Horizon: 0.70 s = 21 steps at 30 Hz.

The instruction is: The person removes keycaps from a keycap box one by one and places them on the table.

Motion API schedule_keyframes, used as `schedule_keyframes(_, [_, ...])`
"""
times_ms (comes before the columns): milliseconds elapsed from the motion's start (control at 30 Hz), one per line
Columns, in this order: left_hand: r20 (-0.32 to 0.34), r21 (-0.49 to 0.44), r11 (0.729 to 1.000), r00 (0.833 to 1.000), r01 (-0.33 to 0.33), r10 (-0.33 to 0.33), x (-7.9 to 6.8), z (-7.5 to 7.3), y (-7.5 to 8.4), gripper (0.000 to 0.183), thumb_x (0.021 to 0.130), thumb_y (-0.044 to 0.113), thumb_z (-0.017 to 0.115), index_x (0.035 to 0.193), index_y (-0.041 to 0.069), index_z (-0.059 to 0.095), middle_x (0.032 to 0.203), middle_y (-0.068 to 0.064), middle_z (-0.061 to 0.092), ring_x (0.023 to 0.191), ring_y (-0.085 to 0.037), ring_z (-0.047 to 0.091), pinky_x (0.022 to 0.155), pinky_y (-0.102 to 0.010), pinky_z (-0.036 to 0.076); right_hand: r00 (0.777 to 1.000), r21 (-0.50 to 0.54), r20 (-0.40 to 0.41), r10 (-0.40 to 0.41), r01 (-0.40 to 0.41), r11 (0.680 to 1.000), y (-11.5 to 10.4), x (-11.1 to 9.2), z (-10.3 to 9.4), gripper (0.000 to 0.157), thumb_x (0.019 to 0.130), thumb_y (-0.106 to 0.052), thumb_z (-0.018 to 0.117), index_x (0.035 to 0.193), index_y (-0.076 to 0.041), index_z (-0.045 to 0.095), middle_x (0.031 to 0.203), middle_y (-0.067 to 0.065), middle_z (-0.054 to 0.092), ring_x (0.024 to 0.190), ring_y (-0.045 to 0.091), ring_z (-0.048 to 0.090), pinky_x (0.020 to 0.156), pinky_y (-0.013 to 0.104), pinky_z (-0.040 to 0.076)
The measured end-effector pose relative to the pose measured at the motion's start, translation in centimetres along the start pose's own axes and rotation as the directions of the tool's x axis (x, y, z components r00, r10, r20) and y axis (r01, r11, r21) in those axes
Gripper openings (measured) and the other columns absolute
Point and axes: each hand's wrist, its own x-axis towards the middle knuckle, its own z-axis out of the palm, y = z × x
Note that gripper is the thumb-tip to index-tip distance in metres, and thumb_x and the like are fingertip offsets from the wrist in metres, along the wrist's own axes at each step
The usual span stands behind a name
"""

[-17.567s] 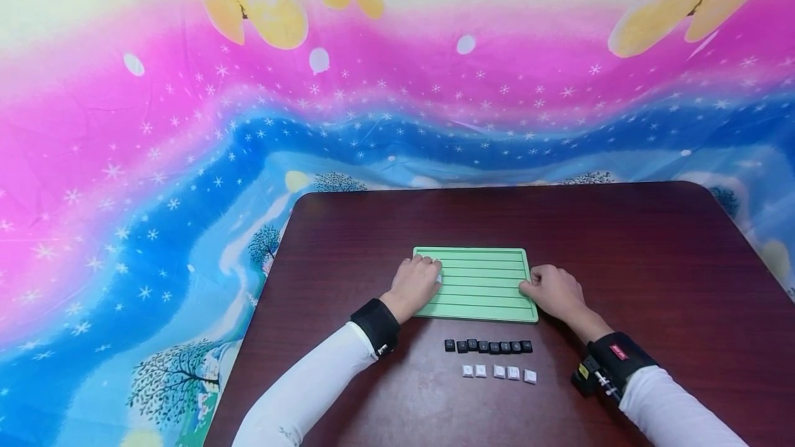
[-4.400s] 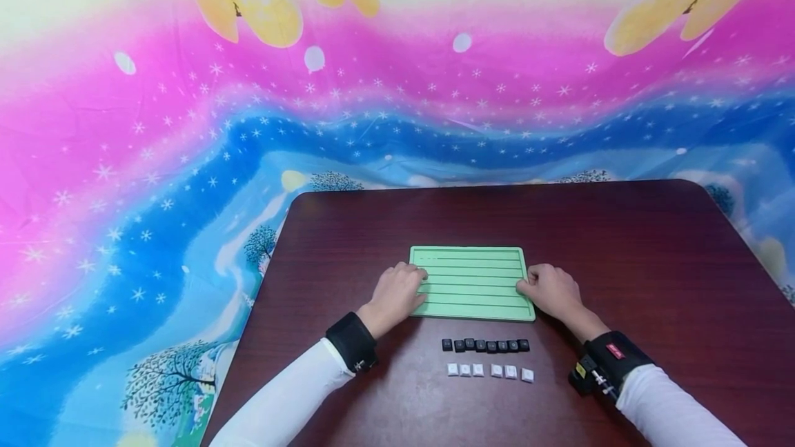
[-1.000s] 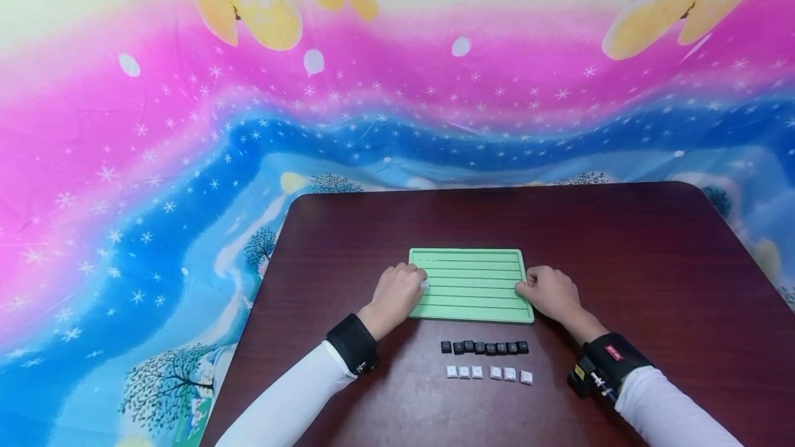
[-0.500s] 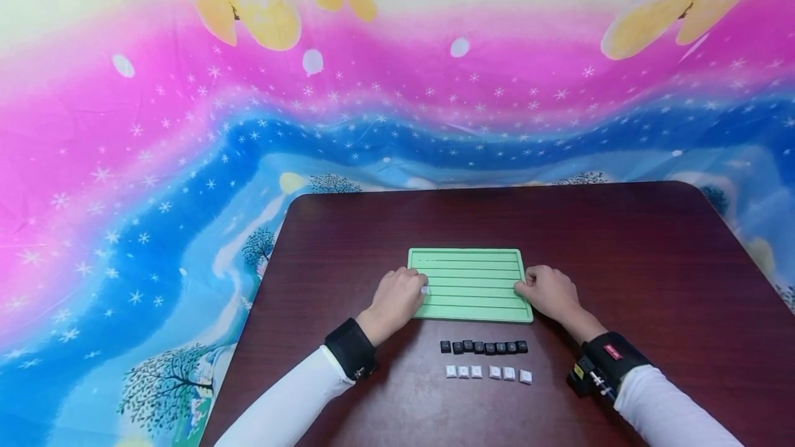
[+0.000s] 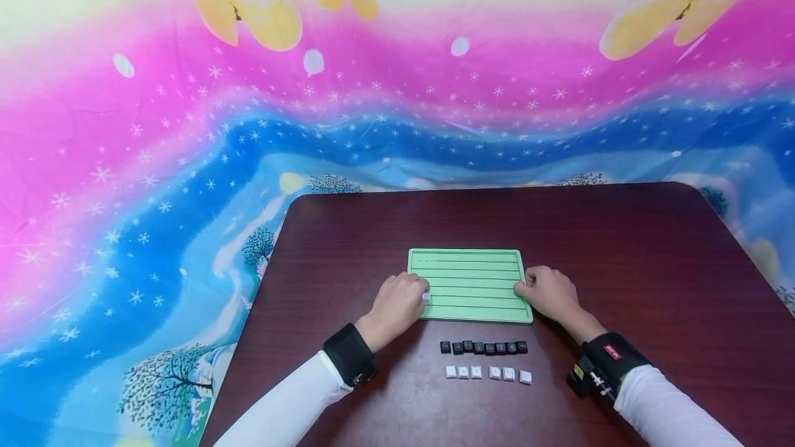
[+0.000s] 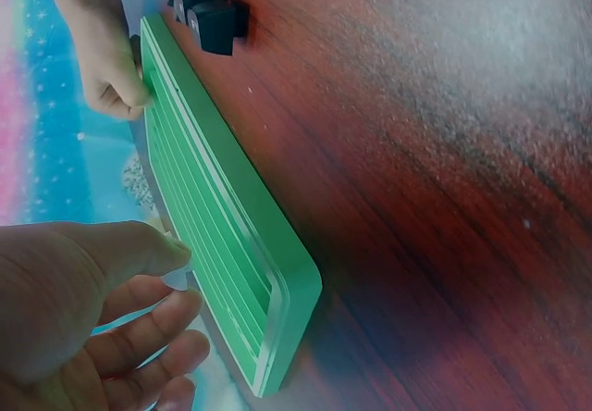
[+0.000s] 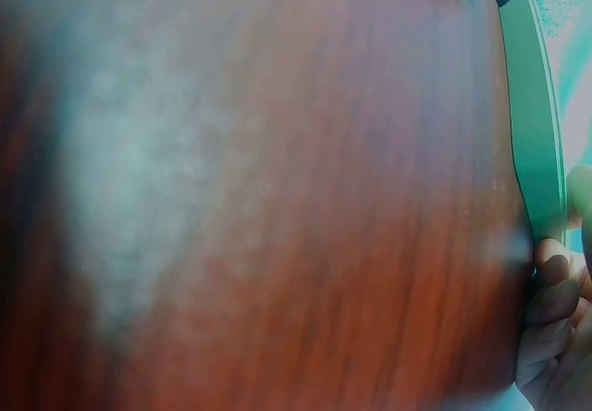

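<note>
A shallow light-green tray (image 5: 475,283) with several lengthwise ridges lies on the dark wooden table. Over its left edge, my left hand (image 5: 397,301) pinches a small white keycap (image 6: 176,277) between thumb and index finger; the other fingers are loosely curled. At the tray's right edge, my right hand (image 5: 553,293) grips the rim, its thumb on top and its fingers (image 7: 553,302) curled against the outer side. On the near side of the tray sits a row of several black keycaps (image 5: 489,348). Closer still is a row of several white keycaps (image 5: 495,372), with a small gap midway.
The reddish-brown table (image 5: 348,226) has rounded far corners and reaches well past the tray on both sides. A patterned pink and blue cloth (image 5: 397,102) hangs behind it. A black band (image 5: 350,354) with a device is strapped to each wrist.
Over the last second my left hand has slid slightly nearer along the tray's left edge with the white keycap. Since the oldest frame, the white row has gained a keycap on the left. Right hand stays put.
</note>
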Motion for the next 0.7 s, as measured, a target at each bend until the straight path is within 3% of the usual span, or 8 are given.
schedule_keyframes(300, [0.031, -0.040, 0.999, 0.999, -0.009, 0.010, -0.2, -0.4, 0.8, 0.015, 0.079, 0.007, 0.069, 0.090, 0.016, 0.075, 0.080, 0.003, 0.070, 0.076, -0.013, 0.065, 0.058, -0.021, 0.039, 1.000, 0.003, 0.006, -0.004, 0.004, 1.000, 0.0, -0.1, -0.1, 0.037, 0.088, -0.023, 0.062, 0.059, -0.016, 0.039, 0.055, -0.006, 0.028, 0.051, 0.014, 0.023, 0.051, 0.027, 0.018])
schedule_keyframes(700, [0.024, -0.027, 0.999, 0.999, -0.031, 0.032, -0.5, -1.1, 1.2, 0.014, 0.081, 0.011, 0.075, 0.093, 0.018, 0.075, 0.082, 0.005, 0.071, 0.075, -0.011, 0.065, 0.059, -0.020, 0.041, 1.000, 0.002, -0.002, -0.006, 0.006, 1.000, 0.0, -0.1, -0.1, 0.037, 0.087, -0.022, 0.062, 0.059, -0.017, 0.037, 0.055, -0.006, 0.026, 0.052, 0.013, 0.022, 0.051, 0.026, 0.017])
